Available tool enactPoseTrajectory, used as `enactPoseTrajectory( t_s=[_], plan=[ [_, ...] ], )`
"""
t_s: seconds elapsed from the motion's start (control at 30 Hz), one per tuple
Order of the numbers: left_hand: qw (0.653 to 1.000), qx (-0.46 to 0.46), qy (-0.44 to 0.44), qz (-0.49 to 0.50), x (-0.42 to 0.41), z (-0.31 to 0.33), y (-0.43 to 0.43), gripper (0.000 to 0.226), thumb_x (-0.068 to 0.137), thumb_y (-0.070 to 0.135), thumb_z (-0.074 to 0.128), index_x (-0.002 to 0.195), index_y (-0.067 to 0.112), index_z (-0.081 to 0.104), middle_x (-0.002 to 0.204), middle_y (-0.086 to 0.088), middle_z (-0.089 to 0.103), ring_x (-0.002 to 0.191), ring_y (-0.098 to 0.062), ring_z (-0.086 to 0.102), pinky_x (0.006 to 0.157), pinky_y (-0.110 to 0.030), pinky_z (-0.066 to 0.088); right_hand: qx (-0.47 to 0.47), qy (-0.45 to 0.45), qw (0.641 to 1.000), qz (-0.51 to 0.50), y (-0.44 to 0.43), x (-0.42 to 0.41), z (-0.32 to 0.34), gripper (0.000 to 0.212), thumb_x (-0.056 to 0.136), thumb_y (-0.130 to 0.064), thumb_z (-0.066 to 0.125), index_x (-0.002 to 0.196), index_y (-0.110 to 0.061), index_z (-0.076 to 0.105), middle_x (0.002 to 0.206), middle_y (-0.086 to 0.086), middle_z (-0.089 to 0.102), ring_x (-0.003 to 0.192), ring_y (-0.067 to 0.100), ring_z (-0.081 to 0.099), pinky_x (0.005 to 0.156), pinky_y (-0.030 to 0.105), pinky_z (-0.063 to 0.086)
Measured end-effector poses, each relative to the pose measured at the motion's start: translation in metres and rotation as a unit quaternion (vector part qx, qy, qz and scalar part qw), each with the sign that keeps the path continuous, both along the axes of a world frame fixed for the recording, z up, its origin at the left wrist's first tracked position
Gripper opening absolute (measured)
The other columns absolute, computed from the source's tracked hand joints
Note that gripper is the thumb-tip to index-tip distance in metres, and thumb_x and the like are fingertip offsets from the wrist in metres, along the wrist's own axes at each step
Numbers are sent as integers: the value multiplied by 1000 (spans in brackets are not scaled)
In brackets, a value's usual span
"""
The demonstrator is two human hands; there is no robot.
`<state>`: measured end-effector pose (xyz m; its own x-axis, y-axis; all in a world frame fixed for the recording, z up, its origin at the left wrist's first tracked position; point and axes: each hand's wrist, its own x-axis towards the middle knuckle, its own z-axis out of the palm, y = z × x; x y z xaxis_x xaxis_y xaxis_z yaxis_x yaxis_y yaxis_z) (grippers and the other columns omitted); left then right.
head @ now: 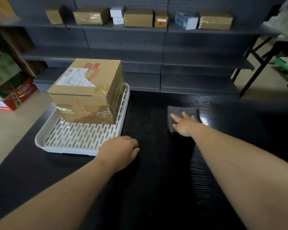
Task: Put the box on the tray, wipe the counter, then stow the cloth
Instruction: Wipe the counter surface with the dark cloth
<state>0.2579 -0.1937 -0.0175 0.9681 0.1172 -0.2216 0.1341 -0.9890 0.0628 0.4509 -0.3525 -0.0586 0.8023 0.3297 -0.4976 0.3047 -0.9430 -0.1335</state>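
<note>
A taped brown cardboard box (88, 90) with a white label stands on the far part of a white slotted tray (76, 138), on the left of the black counter (153, 180). A dark grey folded cloth (181, 112) lies flat on the counter to the right. My right hand (184, 124) rests on the cloth with fingers spread, palm down. My left hand (120, 154) sits on the counter beside the tray's near right corner, fingers curled under, holding nothing I can see.
Grey pegboard shelves run behind the counter; the top shelf (116, 28) carries several small cardboard and white boxes. Red and green cartons (12, 95) lie on the floor at the left. A folding table's black legs (256, 63) stand at the right.
</note>
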Motion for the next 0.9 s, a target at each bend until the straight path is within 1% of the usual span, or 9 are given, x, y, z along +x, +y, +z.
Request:
enactPoseTrajectory(
  t_s=[0.13,0.27,0.4,0.53,0.63,0.7,0.77,0.83,0.9],
  plan=[
    [992,-89,-84,31,10,-3,10,32,99,33,41,123,22,58,120,0,58,109,-20,58,90,-32,47,-18,-21,996,-80,25,-6,3,67,99,-23,37,148,-42,-3,160,-1,-15,145,36,-9,115,59,2],
    [975,-148,-151,63,29,-1,14,33,97,24,47,127,16,58,124,-5,58,116,-23,55,100,-32,41,9,-63,991,120,39,-81,3,64,95,-30,40,148,-43,7,161,1,-4,146,36,0,113,58,6],
    [975,-149,-150,65,45,1,18,35,97,25,46,129,18,56,128,-3,56,118,-22,53,100,-34,43,47,-123,942,310,-12,-170,-10,56,69,-46,52,125,-45,51,135,3,54,112,37,61,83,56,50],
    [977,-140,-144,65,55,-1,21,36,98,27,44,131,19,55,128,-1,55,117,-21,54,98,-35,45,79,-155,922,345,-42,-188,-12,54,78,-62,35,131,-54,34,141,-20,38,120,15,57,93,39,48],
    [978,-134,-148,64,62,-5,21,35,97,26,46,129,17,56,126,-3,56,116,-22,54,98,-35,45,61,-127,926,349,-27,-155,-9,49,73,-53,34,121,-49,42,125,-12,62,103,19,68,76,39,56],
    [976,-131,-159,68,66,-9,21,35,96,23,47,127,15,58,125,-5,57,115,-24,53,99,-37,45,47,-113,942,312,-5,-126,0,47,81,-44,35,126,-48,47,131,-2,60,112,31,62,82,50,52],
    [973,-133,-171,77,69,-12,19,34,95,21,48,127,13,59,125,-6,56,116,-25,53,100,-36,44,49,-111,953,276,22,-95,-1,47,96,-37,30,141,-49,28,155,3,29,139,38,30,106,60,28],
    [967,-146,-187,92,73,-15,16,34,95,19,48,127,13,59,126,-5,55,117,-24,51,102,-34,42,36,-72,973,214,42,-65,-1,49,101,-37,24,146,-48,8,161,-1,1,146,32,1,115,54,5],
    [960,-163,-198,110,78,-16,10,34,95,18,48,128,14,58,129,-4,52,121,-22,48,103,-32,40,41,-63,982,171,57,-38,0,49,101,-38,24,146,-49,7,161,-3,-3,146,31,-4,116,54,1]
  ],
)
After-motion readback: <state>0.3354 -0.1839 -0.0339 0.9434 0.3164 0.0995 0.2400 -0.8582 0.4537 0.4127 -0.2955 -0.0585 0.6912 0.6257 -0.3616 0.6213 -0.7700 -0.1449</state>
